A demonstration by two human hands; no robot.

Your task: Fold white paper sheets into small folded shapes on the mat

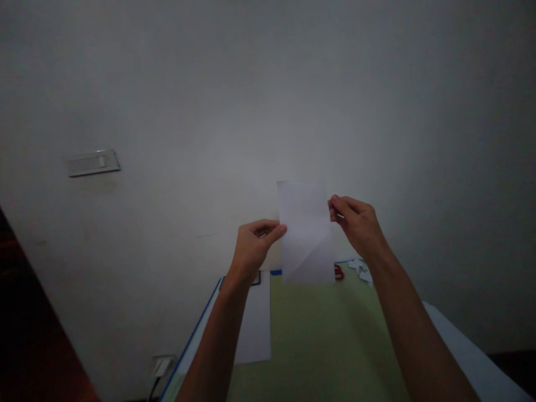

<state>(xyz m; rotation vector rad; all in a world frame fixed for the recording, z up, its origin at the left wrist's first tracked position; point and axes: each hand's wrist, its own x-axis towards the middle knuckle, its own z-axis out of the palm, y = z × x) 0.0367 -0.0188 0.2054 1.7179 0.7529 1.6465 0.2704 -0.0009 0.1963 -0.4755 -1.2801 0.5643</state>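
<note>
A small white sheet of paper (305,223) is held upright in front of the wall, above the far end of the table. A faint diagonal crease or fold shows in its lower right part. My left hand (257,243) pinches its left edge, thumb on the near face. My right hand (355,220) is closed in a pinch just beside the right edge. Its fingertips come right up to the paper, but I cannot tell whether they grip it. Red scissor-like handles (339,272) show partly behind the sheet's lower right corner.
A green-topped table (318,335) with blue edging reaches the wall. Larger white paper (255,329) lies at left, a dark-edged object (256,278) at its far end. White paper scraps (363,271) lie far right. A plugged-in socket (162,365) and a switch plate (94,163) are on the wall.
</note>
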